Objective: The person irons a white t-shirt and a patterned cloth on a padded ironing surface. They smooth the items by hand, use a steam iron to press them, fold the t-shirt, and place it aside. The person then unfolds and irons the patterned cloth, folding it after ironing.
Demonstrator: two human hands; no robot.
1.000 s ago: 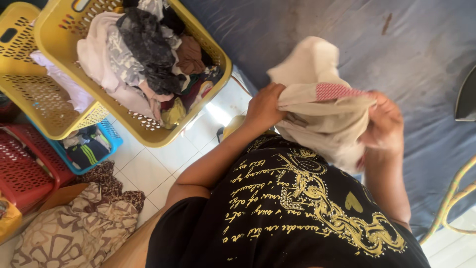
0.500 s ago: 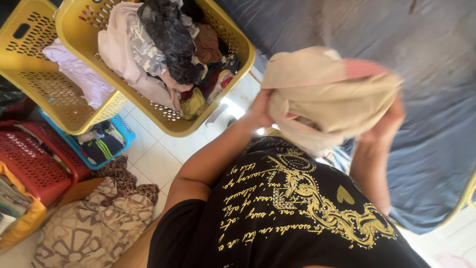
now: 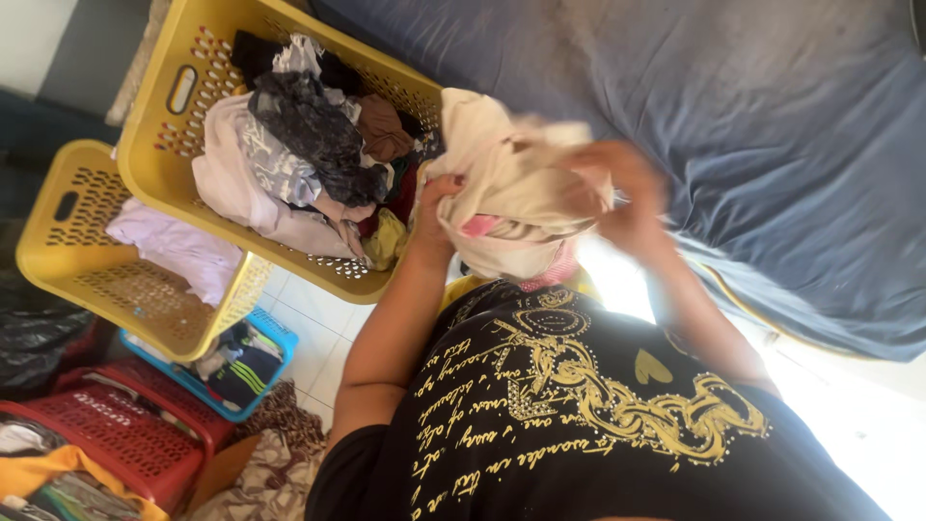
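Observation:
Both my hands grip a bunched beige garment (image 3: 506, 183) with a pink trim, held up in front of my chest. My left hand (image 3: 436, 203) clutches its left side, close to the rim of a full yellow laundry basket (image 3: 183, 145). My right hand (image 3: 617, 193) is blurred and grips the garment's right side, over the edge of the blue-covered bed (image 3: 772, 145). I wear a black shirt with gold print.
The yellow basket holds several mixed clothes. A second yellow basket (image 3: 68, 251) with a pale pink cloth stands to its left. A small blue basket (image 3: 275, 338), red baskets (image 3: 116, 434) and a patterned cloth (image 3: 270, 453) lie on the tiled floor.
The view has shifted, so the baskets sit further right. My hands have bunched the beige garment tighter and brought it lower and leftward, near the basket's rim.

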